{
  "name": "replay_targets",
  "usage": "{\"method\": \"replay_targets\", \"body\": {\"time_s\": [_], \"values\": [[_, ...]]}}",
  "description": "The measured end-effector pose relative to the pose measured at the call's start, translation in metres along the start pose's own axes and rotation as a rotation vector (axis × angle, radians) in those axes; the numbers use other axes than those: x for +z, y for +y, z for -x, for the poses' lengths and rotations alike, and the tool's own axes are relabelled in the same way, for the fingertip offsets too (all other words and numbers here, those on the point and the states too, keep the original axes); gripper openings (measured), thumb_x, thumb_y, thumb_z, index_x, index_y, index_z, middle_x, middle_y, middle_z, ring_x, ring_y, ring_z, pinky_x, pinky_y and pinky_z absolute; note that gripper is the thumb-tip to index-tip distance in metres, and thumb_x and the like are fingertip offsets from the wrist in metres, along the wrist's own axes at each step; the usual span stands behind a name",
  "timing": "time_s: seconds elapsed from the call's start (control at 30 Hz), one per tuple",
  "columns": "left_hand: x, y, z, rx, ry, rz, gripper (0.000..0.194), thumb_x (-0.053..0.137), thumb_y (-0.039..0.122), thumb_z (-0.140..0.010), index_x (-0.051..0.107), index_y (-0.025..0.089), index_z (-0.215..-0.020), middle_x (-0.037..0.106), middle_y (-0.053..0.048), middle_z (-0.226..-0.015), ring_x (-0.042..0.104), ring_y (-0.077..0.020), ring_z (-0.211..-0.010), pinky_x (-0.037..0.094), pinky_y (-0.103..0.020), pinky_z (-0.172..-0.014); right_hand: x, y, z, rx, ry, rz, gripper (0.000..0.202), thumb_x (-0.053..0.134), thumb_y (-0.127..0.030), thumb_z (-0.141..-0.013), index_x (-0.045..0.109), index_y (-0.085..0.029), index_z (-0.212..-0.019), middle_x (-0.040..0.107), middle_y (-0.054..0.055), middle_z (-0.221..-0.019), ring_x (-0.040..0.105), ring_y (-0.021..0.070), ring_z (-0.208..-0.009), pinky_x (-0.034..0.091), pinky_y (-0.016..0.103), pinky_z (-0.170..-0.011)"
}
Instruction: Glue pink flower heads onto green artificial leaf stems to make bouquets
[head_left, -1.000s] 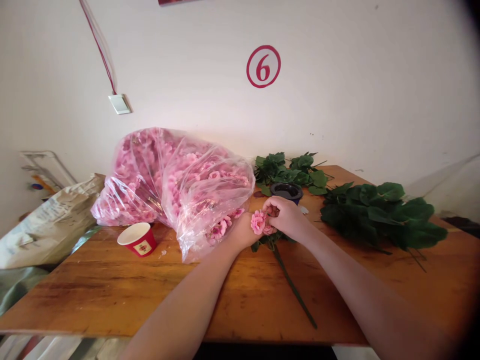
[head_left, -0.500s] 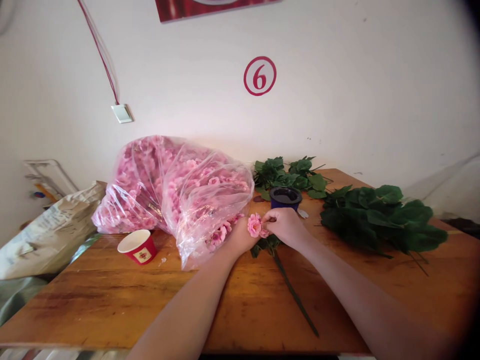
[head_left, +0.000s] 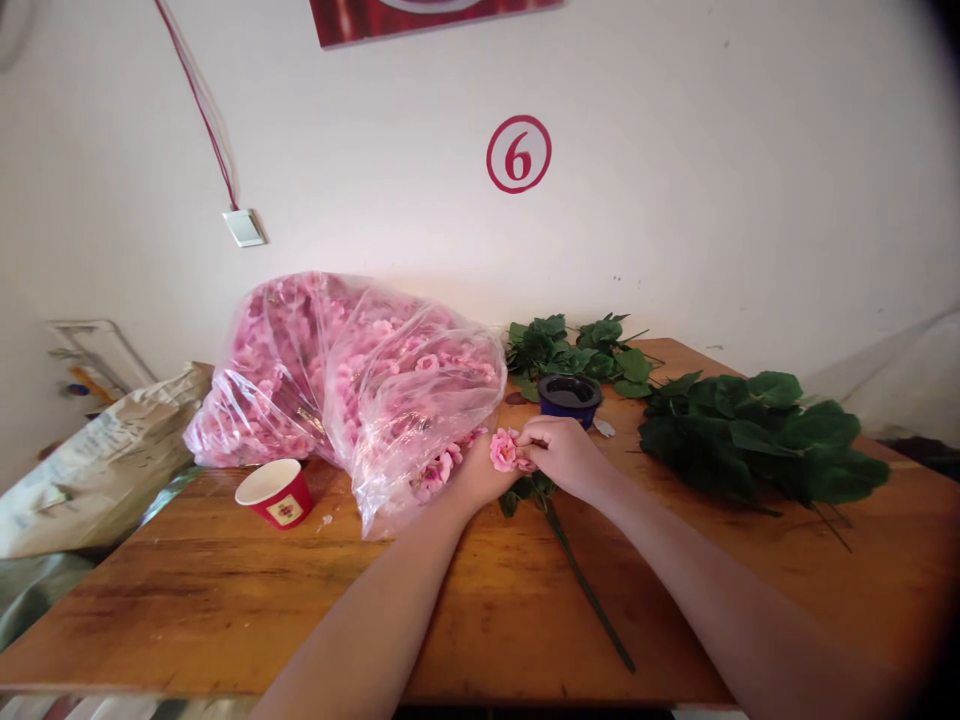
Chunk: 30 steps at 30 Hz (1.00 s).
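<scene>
Pink artificial flowers [head_left: 504,450] sit between my two hands, above the middle of the table. My right hand [head_left: 559,452] is closed in a pinch at their right side. My left hand [head_left: 484,468] is curled at their left, its fingers mostly hidden behind the blossoms, so what it grips does not show. Below the hands, a green artificial stem [head_left: 589,590] with a few leaves slants toward the table's front edge. Close to my left hand, a clear plastic bag [head_left: 360,375] bulges with many pink flowers, some spilling at its mouth.
Behind my right hand stands a dark blue tub [head_left: 570,400]. Green leaf bunches [head_left: 750,435] lie at the right, with more leaves [head_left: 555,345] at the back. A red paper cup [head_left: 276,495] stands left on the wooden table [head_left: 225,600]. A white sack [head_left: 90,470] leans beyond its left edge.
My right hand and the pink flowers have shifted slightly left and tilted. My left hand stays almost where it was; the stem has barely moved.
</scene>
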<state>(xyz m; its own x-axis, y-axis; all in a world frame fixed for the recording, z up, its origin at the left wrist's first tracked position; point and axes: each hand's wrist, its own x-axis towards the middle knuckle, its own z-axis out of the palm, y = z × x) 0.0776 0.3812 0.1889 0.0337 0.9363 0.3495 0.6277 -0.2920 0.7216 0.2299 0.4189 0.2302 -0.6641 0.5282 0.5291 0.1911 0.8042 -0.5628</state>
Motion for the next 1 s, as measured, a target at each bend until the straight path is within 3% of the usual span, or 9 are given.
{"method": "replay_targets", "body": {"time_s": [0.17,0.3,0.5,0.63,0.77,0.9,1.0], "values": [[0.000,-0.002,0.000,0.045,0.029,-0.034,0.018,0.053,0.019,-0.077,0.054,0.014,-0.060,0.054,0.002,-0.060,0.049,-0.0105,-0.060,0.037,-0.022,-0.057,0.003,-0.006,0.003,0.010,-0.061,0.028,0.015,0.056,-0.021,-0.083,0.063,-0.018,-0.069,0.061,0.003,-0.073,0.054,0.0142,-0.065,0.039,0.026,-0.060],[0.002,-0.001,0.003,0.021,0.074,-0.156,0.023,0.047,0.020,-0.081,0.053,0.014,-0.060,0.056,-0.001,-0.061,0.050,-0.0120,-0.060,0.037,-0.023,-0.056,0.010,-0.010,0.004,0.081,0.006,0.047,0.018,0.065,-0.034,-0.079,0.063,-0.018,-0.070,0.060,0.003,-0.071,0.052,0.0144,-0.062,0.038,0.026,-0.057],[0.006,0.012,-0.001,-0.053,0.077,-0.514,0.024,0.042,0.015,-0.085,0.059,0.014,-0.070,0.061,-0.005,-0.066,0.054,-0.0158,-0.063,0.036,-0.027,-0.059,0.020,0.001,0.002,0.160,0.123,-0.128,0.020,0.063,-0.029,-0.079,0.062,-0.019,-0.062,0.064,0.002,-0.068,0.057,0.0153,-0.064,0.042,0.027,-0.061],[0.004,0.015,-0.002,-0.032,0.074,-0.593,0.024,0.044,0.021,-0.086,0.064,0.013,-0.074,0.063,-0.009,-0.071,0.057,-0.0197,-0.067,0.037,-0.030,-0.062,0.023,0.008,0.001,0.336,0.097,-0.415,0.026,0.073,-0.039,-0.068,0.059,-0.019,-0.060,0.062,0.001,-0.059,0.057,0.0151,-0.055,0.043,0.027,-0.053],[-0.002,0.019,0.003,0.042,0.065,-0.662,0.028,0.051,0.033,-0.084,0.066,0.015,-0.068,0.064,-0.007,-0.067,0.057,-0.0184,-0.064,0.037,-0.029,-0.061,0.022,0.009,-0.001,0.437,0.094,-0.645,0.031,0.080,-0.033,-0.056,0.054,-0.019,-0.066,0.060,-0.003,-0.055,0.055,0.0126,-0.046,0.044,0.025,-0.046],[-0.010,0.026,0.007,0.130,0.082,-0.581,0.025,0.053,0.028,-0.083,0.066,0.015,-0.065,0.065,-0.005,-0.068,0.056,-0.0149,-0.063,0.037,-0.026,-0.059,0.018,0.011,-0.002,0.465,0.126,-0.627,0.042,0.081,-0.025,-0.053,0.052,-0.021,-0.083,0.057,-0.008,-0.056,0.051,0.0109,-0.039,0.040,0.023,-0.035],[-0.013,0.027,0.007,0.165,0.094,-0.530,0.024,0.052,0.023,-0.082,0.065,0.014,-0.064,0.064,-0.004,-0.066,0.054,-0.0129,-0.060,0.035,-0.024,-0.057,0.015,0.009,-0.002,0.495,0.084,-0.489,0.033,0.076,-0.028,-0.060,0.055,-0.020,-0.085,0.058,-0.006,-0.056,0.050,0.0110,-0.038,0.034,0.021,-0.030]]}}
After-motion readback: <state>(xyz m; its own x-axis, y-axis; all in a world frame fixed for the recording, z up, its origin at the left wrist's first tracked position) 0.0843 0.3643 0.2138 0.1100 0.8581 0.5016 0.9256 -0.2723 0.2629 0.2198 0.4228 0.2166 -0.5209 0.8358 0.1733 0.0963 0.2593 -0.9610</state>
